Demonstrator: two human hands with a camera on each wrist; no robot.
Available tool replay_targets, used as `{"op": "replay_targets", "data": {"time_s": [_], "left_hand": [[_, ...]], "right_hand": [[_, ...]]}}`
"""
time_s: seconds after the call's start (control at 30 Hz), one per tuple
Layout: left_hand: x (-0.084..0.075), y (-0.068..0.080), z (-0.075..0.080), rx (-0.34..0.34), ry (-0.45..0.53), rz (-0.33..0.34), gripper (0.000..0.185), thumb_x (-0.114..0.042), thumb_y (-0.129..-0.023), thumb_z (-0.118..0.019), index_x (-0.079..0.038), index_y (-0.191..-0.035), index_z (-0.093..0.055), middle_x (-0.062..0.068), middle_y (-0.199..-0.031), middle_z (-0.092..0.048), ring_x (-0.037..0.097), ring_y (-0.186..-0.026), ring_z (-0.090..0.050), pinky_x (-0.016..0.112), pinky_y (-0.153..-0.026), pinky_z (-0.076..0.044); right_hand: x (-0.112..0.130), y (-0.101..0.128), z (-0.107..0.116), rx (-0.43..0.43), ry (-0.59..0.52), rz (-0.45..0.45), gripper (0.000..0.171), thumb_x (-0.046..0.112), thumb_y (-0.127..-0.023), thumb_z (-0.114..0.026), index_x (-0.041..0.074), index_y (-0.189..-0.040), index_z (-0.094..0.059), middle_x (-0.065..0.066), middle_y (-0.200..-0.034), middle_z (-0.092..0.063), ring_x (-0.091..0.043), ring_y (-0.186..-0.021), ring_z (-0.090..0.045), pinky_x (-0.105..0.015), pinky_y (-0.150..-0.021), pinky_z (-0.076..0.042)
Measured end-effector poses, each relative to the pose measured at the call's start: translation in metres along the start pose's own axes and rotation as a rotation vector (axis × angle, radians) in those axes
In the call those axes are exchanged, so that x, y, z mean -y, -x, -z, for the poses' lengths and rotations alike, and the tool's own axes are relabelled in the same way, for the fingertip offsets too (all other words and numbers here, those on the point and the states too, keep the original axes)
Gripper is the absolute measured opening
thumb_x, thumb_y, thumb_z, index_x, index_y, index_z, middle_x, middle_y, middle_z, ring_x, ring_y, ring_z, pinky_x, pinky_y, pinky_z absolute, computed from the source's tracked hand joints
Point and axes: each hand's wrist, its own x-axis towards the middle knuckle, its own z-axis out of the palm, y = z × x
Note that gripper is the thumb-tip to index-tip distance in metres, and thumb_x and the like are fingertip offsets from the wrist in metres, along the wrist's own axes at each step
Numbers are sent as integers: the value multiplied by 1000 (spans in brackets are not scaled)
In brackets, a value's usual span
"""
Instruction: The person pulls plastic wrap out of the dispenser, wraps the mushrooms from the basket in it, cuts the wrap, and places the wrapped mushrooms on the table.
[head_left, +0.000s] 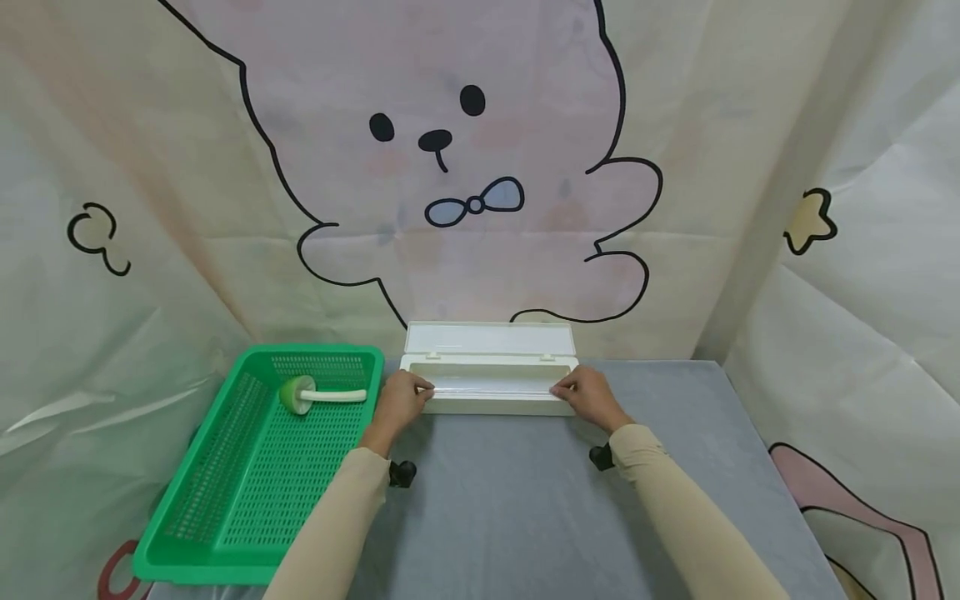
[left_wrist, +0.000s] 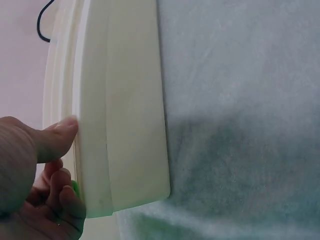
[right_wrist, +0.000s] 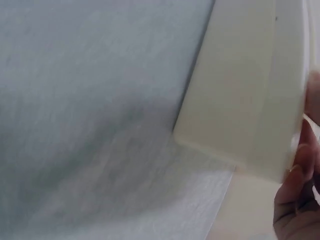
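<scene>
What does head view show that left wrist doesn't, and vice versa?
Head only: the green basket with a green-headed brush in it, the right hand at the white box's right end, its raised lid, the cartoon backdrop.
Left wrist only: the box's front wall and corner up close, the thumb on its top edge.
Both: the box, the left hand, the grey tabletop.
</scene>
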Motion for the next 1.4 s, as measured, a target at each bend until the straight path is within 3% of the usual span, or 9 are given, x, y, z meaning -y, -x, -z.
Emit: {"op": "replay_targets", "data": {"time_s": [0.23,0.33,0.47,0.6,0.73,1.17,1.4], "left_hand": [[0,0,-4,-84,-75,5,10,-11,-94,-74,-4,-95,-81,13,-104,-60,29,-91,-59,42,-73,-51],[-2,-3,-4,-130,-116,-40,9,-11,-93,-75,-4,-95,-81,13,-105,-60,29,-91,-58,42,-74,-51],[-5,-6,2,-178,-138,-127,9,-10,-92,-76,-3,-96,-81,12,-98,-71,31,-92,-63,44,-79,-52],[-10,-8,11,-180,-90,-175,11,-9,-93,-74,-1,-99,-80,13,-93,-75,30,-85,-69,44,-75,-55],[-16,-10,20,-157,-26,-180,13,-9,-96,-71,1,-101,-78,14,-94,-74,28,-83,-69,42,-71,-56],[-32,-12,45,-121,51,-174,17,-12,-101,-64,0,-106,-75,14,-103,-71,30,-98,-67,45,-83,-55],[-38,-12,54,-168,64,-216,16,-12,-101,-64,1,-105,-75,14,-101,-70,31,-97,-66,47,-84,-54]], "right_hand": [[-2,1,-3,-80,82,94,14,13,-94,-75,0,-93,-80,-5,-84,-67,-18,-73,-62,-35,-63,-52],[0,0,-1,-123,129,131,12,13,-94,-74,2,-93,-80,-6,-85,-69,-18,-74,-62,-36,-64,-52],[4,-3,7,-165,150,151,13,12,-94,-73,0,-93,-79,-9,-87,-72,-20,-74,-65,-39,-65,-53],[7,-4,16,-179,140,176,14,11,-94,-73,-2,-95,-79,-12,-88,-74,-21,-71,-66,-39,-64,-54],[11,-4,27,-181,114,192,15,11,-95,-72,-2,-96,-78,-13,-89,-74,-21,-72,-66,-39,-63,-54],[28,-5,51,-215,78,211,15,11,-94,-74,-3,-93,-78,-15,-88,-73,-25,-74,-67,-42,-64,-55],[38,-9,63,-226,82,181,16,12,-95,-73,-3,-94,-78,-15,-90,-74,-25,-76,-67,-42,-67,-55]]}}
